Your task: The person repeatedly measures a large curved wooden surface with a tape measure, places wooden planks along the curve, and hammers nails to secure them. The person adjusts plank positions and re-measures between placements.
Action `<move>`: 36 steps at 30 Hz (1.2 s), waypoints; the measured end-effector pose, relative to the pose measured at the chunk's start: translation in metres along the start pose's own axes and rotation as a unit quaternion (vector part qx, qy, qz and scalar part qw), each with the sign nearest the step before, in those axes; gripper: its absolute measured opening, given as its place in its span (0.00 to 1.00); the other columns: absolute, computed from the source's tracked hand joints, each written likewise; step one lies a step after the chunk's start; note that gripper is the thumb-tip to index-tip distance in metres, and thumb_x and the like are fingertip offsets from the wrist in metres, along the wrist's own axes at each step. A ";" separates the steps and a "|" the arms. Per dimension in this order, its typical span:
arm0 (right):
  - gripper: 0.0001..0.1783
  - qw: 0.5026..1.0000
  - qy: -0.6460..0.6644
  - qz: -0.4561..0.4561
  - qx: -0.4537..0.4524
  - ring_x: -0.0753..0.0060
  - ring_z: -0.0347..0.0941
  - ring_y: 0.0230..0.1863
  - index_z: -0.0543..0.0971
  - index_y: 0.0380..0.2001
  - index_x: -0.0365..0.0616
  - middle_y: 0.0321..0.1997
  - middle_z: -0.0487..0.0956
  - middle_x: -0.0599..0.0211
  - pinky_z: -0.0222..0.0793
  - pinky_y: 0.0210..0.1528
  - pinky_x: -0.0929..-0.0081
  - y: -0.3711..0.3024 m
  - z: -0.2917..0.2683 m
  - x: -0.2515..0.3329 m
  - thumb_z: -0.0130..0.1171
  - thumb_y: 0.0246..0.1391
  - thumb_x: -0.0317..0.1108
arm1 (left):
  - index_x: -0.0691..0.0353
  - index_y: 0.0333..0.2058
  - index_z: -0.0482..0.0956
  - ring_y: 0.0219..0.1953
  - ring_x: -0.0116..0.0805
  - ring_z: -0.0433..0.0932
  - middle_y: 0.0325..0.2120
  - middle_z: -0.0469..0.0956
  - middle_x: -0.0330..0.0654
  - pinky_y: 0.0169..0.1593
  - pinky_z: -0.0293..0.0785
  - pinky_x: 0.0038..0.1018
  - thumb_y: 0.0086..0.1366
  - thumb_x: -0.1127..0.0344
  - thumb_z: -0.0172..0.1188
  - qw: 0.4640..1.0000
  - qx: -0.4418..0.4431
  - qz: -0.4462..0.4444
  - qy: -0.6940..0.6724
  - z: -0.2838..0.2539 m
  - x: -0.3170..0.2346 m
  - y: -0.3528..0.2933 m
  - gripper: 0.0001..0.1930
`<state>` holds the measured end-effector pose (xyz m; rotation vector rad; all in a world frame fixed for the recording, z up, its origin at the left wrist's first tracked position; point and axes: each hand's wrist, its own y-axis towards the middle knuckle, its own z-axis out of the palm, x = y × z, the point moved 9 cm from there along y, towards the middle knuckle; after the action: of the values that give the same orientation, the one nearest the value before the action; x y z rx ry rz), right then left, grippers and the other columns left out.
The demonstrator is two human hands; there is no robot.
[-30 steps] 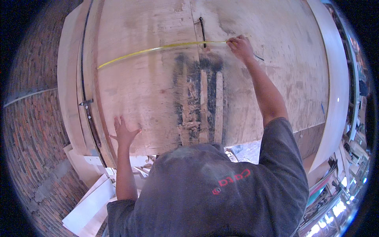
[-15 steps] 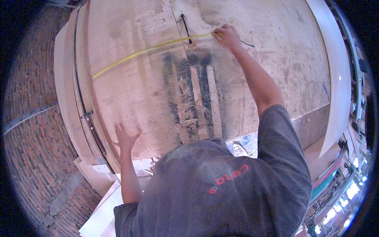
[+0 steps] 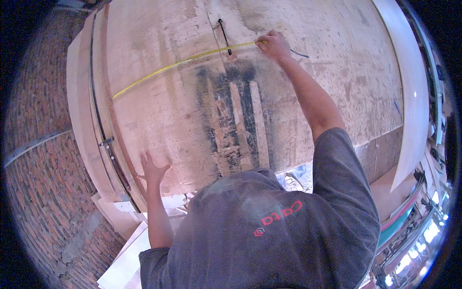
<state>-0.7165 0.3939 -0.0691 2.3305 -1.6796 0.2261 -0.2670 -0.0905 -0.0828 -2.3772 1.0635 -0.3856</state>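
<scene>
Measuring tape (image 3: 190, 59), stained wooden worktop (image 3: 358, 77), red brickwork (image 3: 45, 188)

Head camera: left fisheye of a worn pair, high up, facing steeply down. Shirt (image 3: 293, 245) close below, large at 6 o'clock. Wooden table (image 3: 332, 96) a bit farther, centre through 12. Brick wall (image 3: 41, 202) off at 9. Straight edges bow toward the rim.

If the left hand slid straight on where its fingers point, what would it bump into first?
Probably the yellow tape, stretched across the board ahead of the left hand. The way there looks free, but I can't tell if the tape lies flat or hangs higher.
</scene>
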 end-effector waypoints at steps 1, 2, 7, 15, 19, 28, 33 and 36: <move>0.13 1.000 -0.004 0.000 0.004 0.53 0.72 0.50 0.85 0.39 0.61 0.42 0.79 0.65 0.71 0.53 0.58 0.002 0.001 0.001 0.60 0.54 0.50 | 0.54 0.71 0.45 0.74 0.42 0.42 0.73 0.37 0.46 0.65 0.29 0.72 0.37 0.43 0.78 1.000 -0.003 0.006 -0.007 0.003 0.003 0.002 0.67; 0.13 1.000 -0.003 0.004 0.008 0.53 0.72 0.50 0.85 0.39 0.61 0.42 0.79 0.65 0.71 0.53 0.58 0.002 0.001 0.000 0.60 0.54 0.50 | 0.54 0.71 0.45 0.74 0.41 0.42 0.73 0.37 0.46 0.65 0.29 0.72 0.37 0.43 0.78 1.000 -0.007 0.011 -0.014 0.008 0.008 0.005 0.67; 0.13 1.000 0.015 0.025 0.009 0.54 0.72 0.50 0.86 0.38 0.60 0.43 0.79 0.63 0.71 0.53 0.59 0.000 0.001 0.002 0.60 0.54 0.49 | 0.54 0.71 0.44 0.74 0.40 0.40 0.73 0.37 0.46 0.64 0.29 0.74 0.37 0.44 0.78 1.000 -0.006 -0.005 0.004 0.009 0.006 0.003 0.67; 0.14 1.000 -0.004 -0.011 -0.016 0.53 0.73 0.47 0.86 0.39 0.58 0.41 0.79 0.62 0.71 0.50 0.58 -0.003 -0.003 0.008 0.61 0.54 0.49 | 0.53 0.71 0.46 0.74 0.42 0.41 0.73 0.36 0.44 0.63 0.34 0.76 0.39 0.46 0.78 1.000 -0.009 -0.016 0.008 -0.008 -0.006 -0.007 0.65; 0.12 1.000 0.012 -0.007 -0.021 0.54 0.73 0.46 0.86 0.38 0.56 0.40 0.79 0.63 0.71 0.49 0.62 -0.005 -0.004 0.010 0.63 0.53 0.46 | 0.53 0.71 0.47 0.74 0.44 0.41 0.73 0.37 0.43 0.63 0.35 0.76 0.38 0.46 0.79 0.999 0.010 -0.036 0.017 -0.009 -0.007 -0.010 0.64; 0.11 0.999 0.036 -0.008 -0.038 0.55 0.72 0.46 0.86 0.37 0.58 0.39 0.79 0.65 0.71 0.49 0.61 -0.005 -0.004 0.005 0.63 0.53 0.45 | 0.56 0.71 0.48 0.74 0.43 0.40 0.73 0.39 0.48 0.65 0.36 0.72 0.38 0.47 0.79 1.000 -0.007 -0.007 0.001 -0.016 -0.012 -0.010 0.65; 0.10 0.999 0.032 -0.025 -0.033 0.55 0.72 0.47 0.86 0.37 0.60 0.39 0.78 0.66 0.71 0.49 0.62 -0.005 -0.008 0.007 0.63 0.53 0.46 | 0.56 0.71 0.48 0.74 0.42 0.40 0.73 0.39 0.48 0.65 0.34 0.72 0.37 0.46 0.79 1.000 -0.006 -0.005 -0.016 -0.016 -0.014 -0.010 0.65; 0.11 0.999 0.021 -0.024 -0.027 0.55 0.72 0.47 0.86 0.37 0.59 0.40 0.79 0.67 0.71 0.50 0.62 -0.006 -0.009 0.008 0.63 0.53 0.45 | 0.55 0.71 0.48 0.74 0.42 0.40 0.73 0.38 0.47 0.63 0.33 0.74 0.37 0.46 0.79 0.999 0.014 -0.037 0.009 -0.017 -0.016 -0.012 0.66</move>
<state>-0.7080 0.3909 -0.0592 2.3070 -1.5890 0.2171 -0.2781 -0.0770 -0.0625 -2.3976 0.9753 -0.4466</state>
